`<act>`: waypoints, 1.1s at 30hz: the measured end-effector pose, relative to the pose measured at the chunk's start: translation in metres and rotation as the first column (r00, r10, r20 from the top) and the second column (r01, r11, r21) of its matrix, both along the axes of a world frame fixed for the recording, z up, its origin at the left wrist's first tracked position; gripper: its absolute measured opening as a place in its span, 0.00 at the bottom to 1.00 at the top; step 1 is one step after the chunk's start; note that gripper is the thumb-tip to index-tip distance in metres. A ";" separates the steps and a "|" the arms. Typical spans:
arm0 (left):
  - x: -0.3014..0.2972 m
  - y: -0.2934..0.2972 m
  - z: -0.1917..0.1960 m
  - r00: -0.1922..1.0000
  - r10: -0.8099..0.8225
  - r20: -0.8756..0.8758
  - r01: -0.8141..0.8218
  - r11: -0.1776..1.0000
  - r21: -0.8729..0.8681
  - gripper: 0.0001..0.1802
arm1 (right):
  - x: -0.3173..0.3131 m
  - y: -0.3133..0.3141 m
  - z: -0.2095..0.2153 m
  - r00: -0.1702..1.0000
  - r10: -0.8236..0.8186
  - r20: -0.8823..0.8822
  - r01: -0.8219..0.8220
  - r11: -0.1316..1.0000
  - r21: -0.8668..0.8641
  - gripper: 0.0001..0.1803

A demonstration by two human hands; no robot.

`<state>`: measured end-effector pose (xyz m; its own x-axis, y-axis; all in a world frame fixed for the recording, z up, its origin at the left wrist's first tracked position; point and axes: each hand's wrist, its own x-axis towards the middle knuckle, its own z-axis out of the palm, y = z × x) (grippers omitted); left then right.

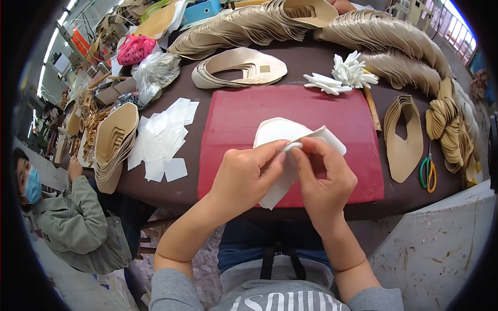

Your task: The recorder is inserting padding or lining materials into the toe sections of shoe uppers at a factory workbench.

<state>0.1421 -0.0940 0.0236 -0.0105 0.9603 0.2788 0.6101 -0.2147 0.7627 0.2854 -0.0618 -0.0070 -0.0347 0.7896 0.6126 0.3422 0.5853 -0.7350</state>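
Observation:
My left hand [246, 176] and my right hand [324, 173] meet over the red mat [233, 119], both pinching the edge of a white shoe-shaped cut piece [275, 132]. The thumbs and forefingers grip a thin white strip [327, 136] at the piece's upper edge. The lower tip of the white piece hangs below my hands near the table's front edge. Part of the piece is hidden behind my fingers.
Stacks of beige shoe-upper pieces [244, 70] fan across the back and right of the dark table [192, 155]. White square patches [163, 137] lie left of the mat, white strips [340, 78] behind it. Green-handled scissors [428, 173] lie at right. A masked person [72, 217] sits at lower left.

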 end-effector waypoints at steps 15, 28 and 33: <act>-0.014 -0.016 0.008 0.977 0.030 0.210 -0.020 0.999 -0.047 0.16 | 0.024 0.028 0.003 0.962 0.230 0.146 -0.255 0.948 0.189 0.07; -0.009 -0.017 0.007 0.981 0.030 0.190 -0.010 0.995 -0.103 0.17 | 0.001 0.026 -0.018 0.952 -0.111 0.285 -0.103 0.761 0.641 0.11; -0.005 -0.016 0.007 0.976 0.030 0.215 -0.009 0.995 -0.098 0.16 | 0.000 0.027 -0.015 0.967 -0.100 0.235 -0.064 0.796 0.602 0.11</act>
<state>0.1376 -0.1096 0.0304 -0.0794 0.9814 0.1746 0.4317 -0.1240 0.8934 0.2851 -0.0345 -0.0219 -0.2354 0.2662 0.9347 0.4750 0.8706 -0.1283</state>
